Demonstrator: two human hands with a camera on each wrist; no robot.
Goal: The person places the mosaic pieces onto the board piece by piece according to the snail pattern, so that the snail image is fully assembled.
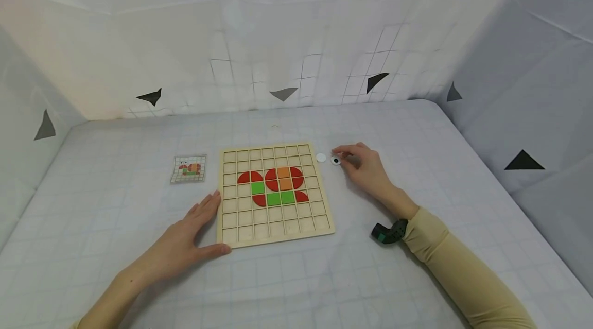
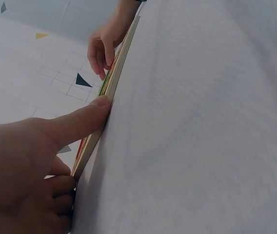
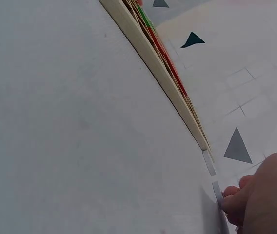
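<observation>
A square wooden grid board (image 1: 278,226) lies on the table, holding red quarter-round pieces (image 1: 301,196), green squares (image 1: 273,198) and orange squares (image 1: 283,172). My left hand (image 1: 178,246) rests at its left side, fingers fairly straight along the edge and thumb on the near left corner. In the left wrist view that thumb presses the board's rim (image 2: 107,100). Just right of the board, my right hand (image 1: 368,169) pinches a small white disc with a black dot (image 1: 335,160) between thumb and index finger, low at the tabletop. A plain white disc (image 1: 321,157) lies between it and the board.
Left of the board lies a small picture card (image 1: 188,169) with a gridded red, green and orange figure. A black device (image 1: 389,232) is strapped at the right wrist. White sheeting (image 1: 287,35) with black, grey and yellow triangles surrounds the table.
</observation>
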